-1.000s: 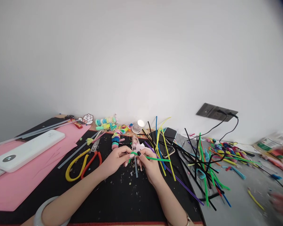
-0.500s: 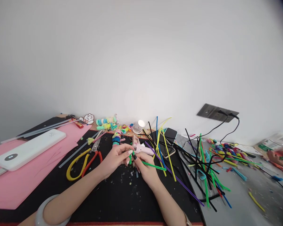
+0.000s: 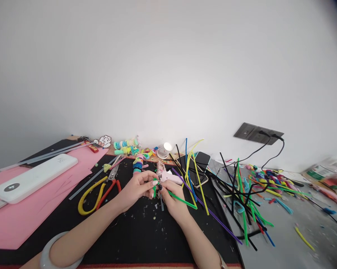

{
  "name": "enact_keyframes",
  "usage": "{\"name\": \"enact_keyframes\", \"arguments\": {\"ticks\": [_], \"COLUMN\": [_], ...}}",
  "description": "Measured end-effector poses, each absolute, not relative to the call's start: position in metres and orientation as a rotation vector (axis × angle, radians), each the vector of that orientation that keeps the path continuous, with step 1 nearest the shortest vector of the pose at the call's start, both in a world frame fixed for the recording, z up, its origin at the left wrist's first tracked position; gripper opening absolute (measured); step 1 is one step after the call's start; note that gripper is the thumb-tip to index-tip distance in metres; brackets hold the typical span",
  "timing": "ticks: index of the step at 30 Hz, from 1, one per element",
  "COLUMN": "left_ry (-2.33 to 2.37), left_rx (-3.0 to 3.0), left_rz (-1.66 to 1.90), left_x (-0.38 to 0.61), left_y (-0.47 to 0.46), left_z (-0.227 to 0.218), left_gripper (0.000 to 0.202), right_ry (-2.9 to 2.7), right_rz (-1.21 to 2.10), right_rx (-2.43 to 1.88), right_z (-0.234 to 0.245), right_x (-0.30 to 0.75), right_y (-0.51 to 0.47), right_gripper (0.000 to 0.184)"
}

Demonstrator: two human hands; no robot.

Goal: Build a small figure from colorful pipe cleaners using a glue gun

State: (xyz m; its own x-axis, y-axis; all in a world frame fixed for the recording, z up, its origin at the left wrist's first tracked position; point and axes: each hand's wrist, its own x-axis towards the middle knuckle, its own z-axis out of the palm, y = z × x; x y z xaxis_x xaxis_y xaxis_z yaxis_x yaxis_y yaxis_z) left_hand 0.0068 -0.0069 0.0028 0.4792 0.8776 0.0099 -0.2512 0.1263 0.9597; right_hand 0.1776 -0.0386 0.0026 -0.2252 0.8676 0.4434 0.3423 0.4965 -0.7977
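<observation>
A green pipe cleaner [image 3: 183, 200] is pinched between both hands above the black mat [image 3: 146, 239]. Its long end sticks out to the right past my right hand [image 3: 170, 198], and a short bent piece hangs below the fingers of my left hand [image 3: 142, 188]. Both hands are closed, fingertips nearly touching; the part between them is mostly hidden. Just behind the hands lies a pale pink glue gun [image 3: 170, 177]. A stack of colourful fuzzy coils [image 3: 138, 163] stands beyond my left hand. Scissors [image 3: 101, 190] with yellow and red handles lie left of it.
Loose yellow pipe cleaners [image 3: 201, 186] and a purple one [image 3: 219, 224] lie right of the hands. A tangle of black and green pipe cleaners [image 3: 244, 209] covers the grey table. Left are a white power bank [image 3: 36, 177] and pink sheets [image 3: 19, 228]. A lit lamp [image 3: 165, 150] stands by the wall.
The long green end now angles down more and bends near its tip. Both hands keep their pinch almost in place. At the far right, another person's hand has moved out of its earlier spot.
</observation>
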Motion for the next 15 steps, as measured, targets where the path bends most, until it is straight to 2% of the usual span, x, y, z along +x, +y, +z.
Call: {"name": "enact_keyframes", "arguments": {"ticks": [10,15], "left_ry": [0.708,0.817], "left_rx": [1.148,1.145], "left_rz": [0.916,0.969], "left_x": [0.0054,0.0051], "left_y": [-0.0054,-0.0033], "left_z": [0.0020,0.0033], "left_gripper": [0.024,0.029], "right_ry": [-1.796,-1.669], "right_rz": [0.735,0.782], "right_rx": [-0.983,-1.020], "right_z": [0.0046,0.0027], "right_x": [0.1757,0.1772], "right_y": [-0.0388,-0.0400], "right_gripper": [0.029,0.039]}}
